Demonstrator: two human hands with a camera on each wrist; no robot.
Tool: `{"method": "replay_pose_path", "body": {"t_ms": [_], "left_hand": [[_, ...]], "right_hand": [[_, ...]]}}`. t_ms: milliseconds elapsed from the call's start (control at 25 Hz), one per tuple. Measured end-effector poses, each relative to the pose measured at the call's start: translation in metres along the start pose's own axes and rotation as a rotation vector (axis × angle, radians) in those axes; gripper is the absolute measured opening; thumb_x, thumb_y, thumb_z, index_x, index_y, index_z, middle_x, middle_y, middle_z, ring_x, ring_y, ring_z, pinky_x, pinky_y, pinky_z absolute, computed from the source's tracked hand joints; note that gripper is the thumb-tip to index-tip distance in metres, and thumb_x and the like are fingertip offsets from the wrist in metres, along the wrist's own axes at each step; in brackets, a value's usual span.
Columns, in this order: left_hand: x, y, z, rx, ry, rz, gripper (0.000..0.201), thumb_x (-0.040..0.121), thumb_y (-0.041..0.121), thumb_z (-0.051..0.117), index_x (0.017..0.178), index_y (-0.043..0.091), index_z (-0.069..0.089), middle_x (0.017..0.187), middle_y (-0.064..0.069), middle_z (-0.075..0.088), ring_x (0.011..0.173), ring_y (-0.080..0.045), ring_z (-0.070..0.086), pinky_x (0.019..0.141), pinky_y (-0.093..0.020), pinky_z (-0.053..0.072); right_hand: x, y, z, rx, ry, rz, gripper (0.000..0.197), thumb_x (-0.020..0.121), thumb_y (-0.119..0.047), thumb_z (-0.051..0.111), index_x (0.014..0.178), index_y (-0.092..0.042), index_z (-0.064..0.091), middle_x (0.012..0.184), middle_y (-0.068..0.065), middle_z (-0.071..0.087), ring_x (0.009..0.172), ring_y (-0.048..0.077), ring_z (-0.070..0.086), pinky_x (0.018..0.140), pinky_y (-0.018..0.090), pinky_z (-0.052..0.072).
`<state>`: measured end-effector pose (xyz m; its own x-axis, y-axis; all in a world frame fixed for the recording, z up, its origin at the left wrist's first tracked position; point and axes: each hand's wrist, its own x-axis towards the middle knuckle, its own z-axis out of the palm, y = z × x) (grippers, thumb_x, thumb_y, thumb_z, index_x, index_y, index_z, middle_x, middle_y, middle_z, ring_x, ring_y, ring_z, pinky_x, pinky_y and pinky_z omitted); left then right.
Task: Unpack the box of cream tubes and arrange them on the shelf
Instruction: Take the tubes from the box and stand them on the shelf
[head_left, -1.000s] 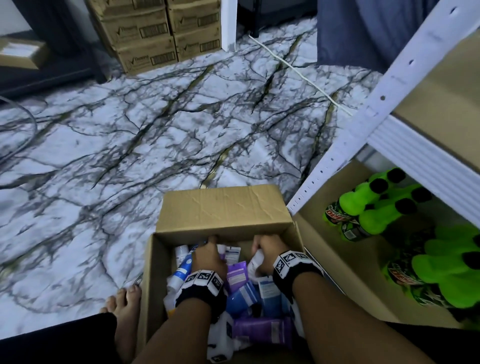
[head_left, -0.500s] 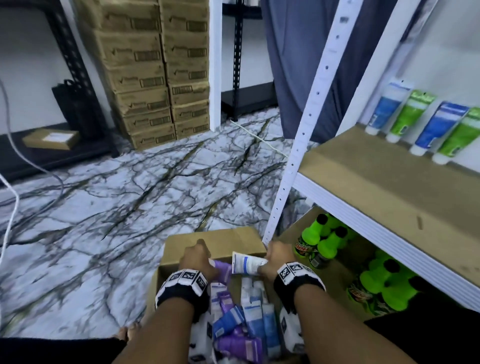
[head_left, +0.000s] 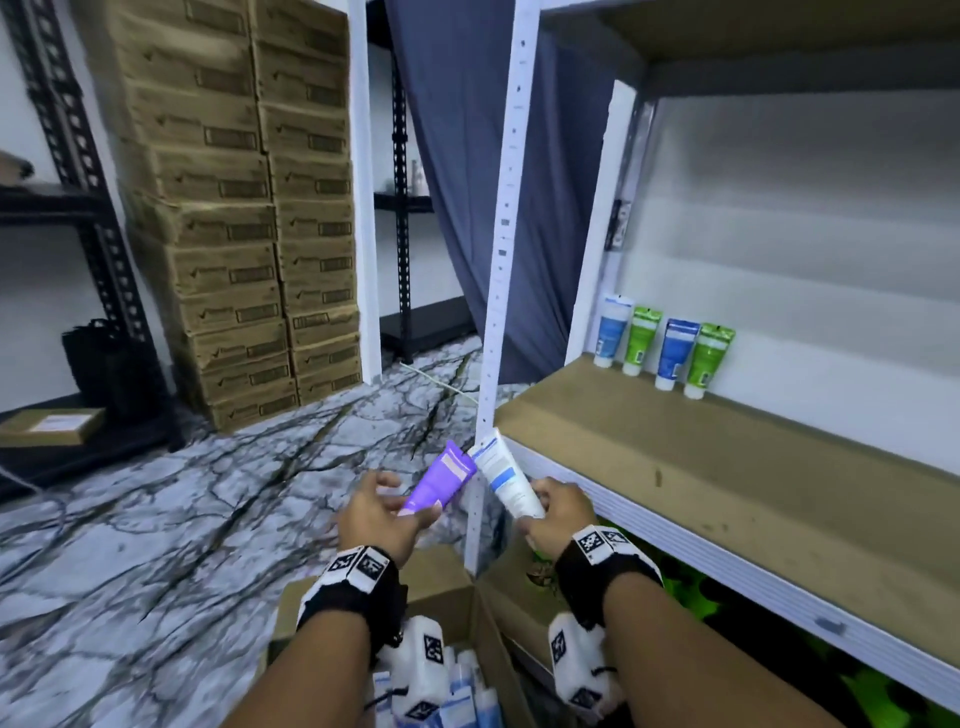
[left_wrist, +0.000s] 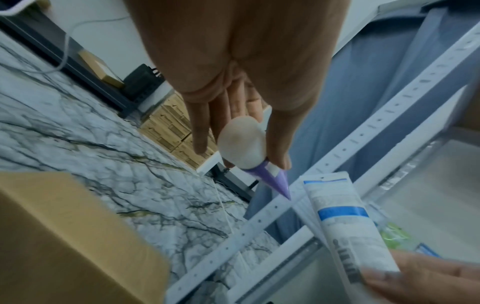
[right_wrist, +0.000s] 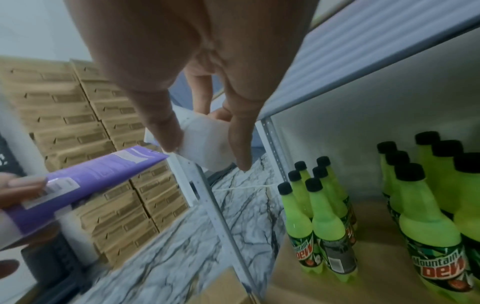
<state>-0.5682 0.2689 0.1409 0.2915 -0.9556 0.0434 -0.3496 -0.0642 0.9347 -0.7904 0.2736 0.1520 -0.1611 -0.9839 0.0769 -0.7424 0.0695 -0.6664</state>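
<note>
My left hand (head_left: 382, 514) grips a purple cream tube (head_left: 440, 479) by its white cap end (left_wrist: 242, 144), its crimped end pointing up and right. My right hand (head_left: 556, 512) grips a white tube with a blue band (head_left: 506, 480) by its cap (right_wrist: 207, 142). Both tubes are held up in front of the white shelf post (head_left: 501, 270), their tips nearly meeting. The open cardboard box (head_left: 457, 603) sits below my wrists with several tubes (head_left: 467, 691) inside. Two blue and two green tubes (head_left: 665, 347) stand caps down at the back of the brown shelf board (head_left: 727, 467).
Green Mountain Dew bottles (right_wrist: 324, 216) fill the lowest shelf under the board. Stacked cardboard cartons (head_left: 234, 208) stand at the far left by a black rack (head_left: 78, 208). A grey curtain (head_left: 467, 182) hangs behind the post. The marble-patterned floor (head_left: 156, 545) spreads to the left.
Both hands have come up out of the box, each carrying a tube, and now hold them level with the shelf board's edge. The view has tilted upward toward the shelf.
</note>
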Motion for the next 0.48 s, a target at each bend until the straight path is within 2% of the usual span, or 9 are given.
{"method": "replay_pose_path", "body": {"t_ms": [80, 120, 200, 280, 360, 400, 480], "left_hand": [[-0.002, 0.018, 0.01, -0.036, -0.038, 0.093, 0.074, 0.063, 0.03, 0.088, 0.129, 0.023, 0.055, 0.09, -0.002, 0.071, 0.081, -0.022, 0.068, 0.076, -0.033, 0.055], [-0.003, 0.029, 0.014, -0.031, -0.054, 0.15, 0.076, 0.067, 0.031, 0.085, 0.135, 0.022, 0.052, 0.095, -0.003, 0.072, 0.086, -0.021, 0.068, 0.08, -0.032, 0.053], [-0.002, 0.045, 0.024, -0.056, -0.084, 0.237, 0.062, 0.072, 0.027, 0.083, 0.129, 0.018, 0.06, 0.096, -0.002, 0.073, 0.092, -0.021, 0.067, 0.086, -0.033, 0.052], [-0.005, 0.066, 0.035, -0.142, -0.136, 0.261, 0.046, 0.067, 0.026, 0.083, 0.111, 0.021, 0.068, 0.093, 0.0, 0.073, 0.091, -0.023, 0.069, 0.089, -0.038, 0.054], [-0.005, 0.084, 0.047, -0.232, -0.183, 0.261, 0.045, 0.059, 0.032, 0.082, 0.101, 0.025, 0.066, 0.092, -0.003, 0.073, 0.086, -0.024, 0.07, 0.086, -0.045, 0.056], [-0.007, 0.095, 0.052, -0.255, -0.202, 0.274, 0.044, 0.059, 0.031, 0.082, 0.099, 0.026, 0.064, 0.092, -0.005, 0.073, 0.084, -0.023, 0.07, 0.084, -0.044, 0.056], [-0.01, 0.114, 0.066, -0.285, -0.236, 0.303, 0.041, 0.067, 0.015, 0.084, 0.1, 0.021, 0.062, 0.092, -0.008, 0.072, 0.083, -0.022, 0.069, 0.082, -0.04, 0.056]], "right_hand": [[-0.005, -0.003, -0.021, 0.113, 0.08, -0.001, 0.039, 0.068, -0.019, 0.08, 0.105, -0.016, 0.068, 0.098, 0.002, 0.073, 0.085, 0.019, 0.068, 0.074, 0.024, 0.051], [-0.006, -0.003, -0.031, 0.167, 0.12, 0.007, 0.04, 0.067, -0.019, 0.081, 0.104, -0.017, 0.067, 0.098, 0.0, 0.073, 0.084, 0.017, 0.067, 0.075, 0.024, 0.052], [-0.008, -0.006, -0.048, 0.238, 0.178, 0.027, 0.04, 0.066, -0.019, 0.083, 0.102, -0.018, 0.066, 0.096, -0.001, 0.072, 0.082, 0.015, 0.067, 0.074, 0.024, 0.052], [-0.009, -0.006, -0.068, 0.267, 0.214, 0.038, 0.039, 0.066, -0.018, 0.085, 0.099, -0.018, 0.065, 0.093, -0.002, 0.072, 0.08, 0.013, 0.067, 0.073, 0.023, 0.052], [-0.009, -0.005, -0.088, 0.247, 0.258, 0.04, 0.038, 0.064, -0.02, 0.086, 0.095, -0.021, 0.065, 0.09, -0.005, 0.072, 0.08, 0.013, 0.068, 0.077, 0.028, 0.055], [-0.009, -0.004, -0.099, 0.243, 0.274, 0.042, 0.037, 0.064, -0.02, 0.086, 0.094, -0.021, 0.064, 0.09, -0.005, 0.072, 0.081, 0.013, 0.068, 0.079, 0.03, 0.056], [-0.008, -0.001, -0.118, 0.243, 0.285, 0.053, 0.037, 0.065, -0.017, 0.087, 0.092, -0.019, 0.062, 0.092, -0.002, 0.073, 0.081, 0.014, 0.069, 0.079, 0.031, 0.057]]}}
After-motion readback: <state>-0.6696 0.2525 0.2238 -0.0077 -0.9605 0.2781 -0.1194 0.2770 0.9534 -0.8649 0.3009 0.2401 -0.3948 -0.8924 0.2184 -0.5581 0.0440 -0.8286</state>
